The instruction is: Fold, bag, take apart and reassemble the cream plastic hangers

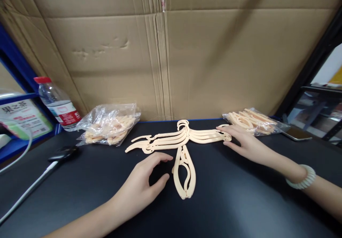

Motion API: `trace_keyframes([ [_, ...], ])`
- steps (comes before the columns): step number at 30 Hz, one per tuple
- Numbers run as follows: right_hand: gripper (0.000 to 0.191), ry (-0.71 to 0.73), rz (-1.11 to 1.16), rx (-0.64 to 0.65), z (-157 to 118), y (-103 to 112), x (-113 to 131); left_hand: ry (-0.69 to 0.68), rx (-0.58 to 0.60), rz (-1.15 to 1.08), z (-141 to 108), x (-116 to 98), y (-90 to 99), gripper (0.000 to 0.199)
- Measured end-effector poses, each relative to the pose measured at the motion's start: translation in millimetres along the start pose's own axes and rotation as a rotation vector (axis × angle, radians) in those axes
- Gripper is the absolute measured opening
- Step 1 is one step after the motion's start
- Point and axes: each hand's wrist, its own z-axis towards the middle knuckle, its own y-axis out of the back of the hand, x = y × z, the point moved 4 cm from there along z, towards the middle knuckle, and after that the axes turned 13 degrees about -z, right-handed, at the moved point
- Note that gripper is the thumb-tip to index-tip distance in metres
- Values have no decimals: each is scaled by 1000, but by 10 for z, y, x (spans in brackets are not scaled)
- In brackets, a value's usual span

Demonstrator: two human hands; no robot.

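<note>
Left hand beside folded hanger, right hand touching unfolded hangers

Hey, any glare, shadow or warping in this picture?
Head view: glare flecks the left bag and right bag; head view: a dark diagonal shadow crosses the cardboard, and the table shows a pale sheen; head view: wide-angle stretch seems to tilt the bottle.

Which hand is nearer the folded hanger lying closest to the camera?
Left. The left hand is just left of the folded hanger, fingertips close to its side; the right hand is farther away, to its right, at the opened hangers.
</note>
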Motion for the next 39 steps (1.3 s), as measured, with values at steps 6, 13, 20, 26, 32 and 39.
trace_keyframes([
  [6,29,37,3,25,-10,-118,105,10,3,-34,-20,-32,11,29],
  [13,21,44,33,-15,-28,-155,77,17,-1,-78,-38,-44,12,30],
  [20,21,23,72,27,-30,-163,82,13,-3,-87,-39,-47,14,29],
  [26,21,-8,101,49,-11,-140,116,12,-7,-94,-42,-53,15,29],
  [32,22,-2,121,24,13,-106,156,19,-7,-99,-35,-54,14,29],
  [39,26,-125,151,-24,-1,-33,145,19,-3,-99,-41,-43,10,29],
])
